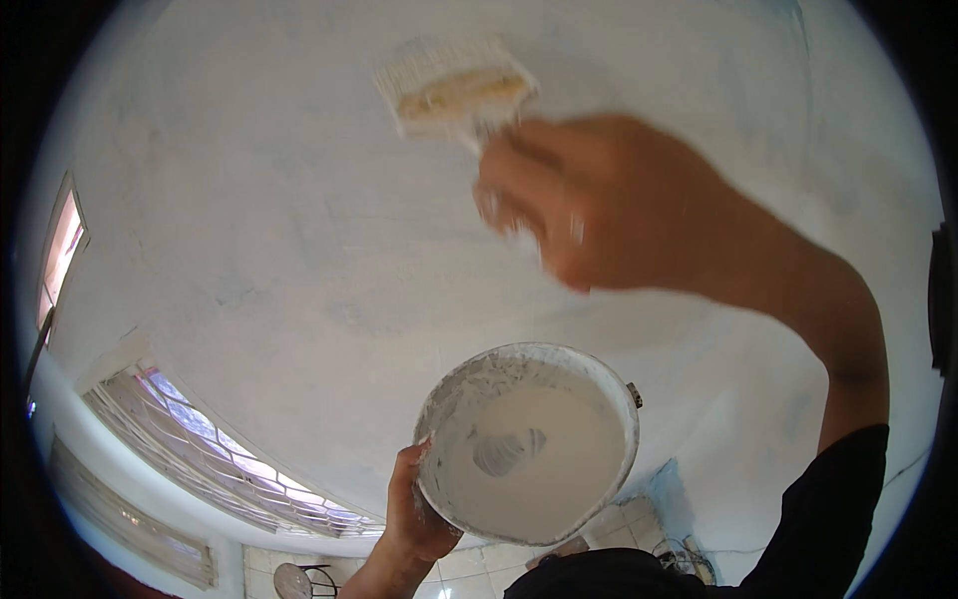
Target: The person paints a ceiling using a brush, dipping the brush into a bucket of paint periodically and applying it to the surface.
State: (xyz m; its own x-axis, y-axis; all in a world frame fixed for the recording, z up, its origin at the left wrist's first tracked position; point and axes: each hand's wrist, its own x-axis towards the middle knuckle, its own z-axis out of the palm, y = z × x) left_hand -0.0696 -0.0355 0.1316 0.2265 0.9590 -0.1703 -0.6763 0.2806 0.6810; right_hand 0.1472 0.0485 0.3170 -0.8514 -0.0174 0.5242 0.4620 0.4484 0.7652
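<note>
A wide paintbrush (pixel 456 88), its bristles coated in white, is gripped by its handle in my right hand (pixel 609 205). That hand is closed, blurred a little by motion, and specked with white paint. The bristles are over the whitish wall (pixel 269 220); whether they touch it I cannot tell. Lower down, my left hand (pixel 419 509) clasps the left rim of a round bucket (pixel 427 409). White paint (pixel 559 439) lies in the bucket, with smears up its inner side and a greyish streaked patch in the middle.
A barred window (pixel 230 454) runs along the lower left, with a smaller window opening (pixel 65 250) above it. Far below are a tiled floor (pixel 469 564), a round stool (pixel 294 579) and tangled cables (pixel 689 559) near a bluish wall corner (pixel 671 494).
</note>
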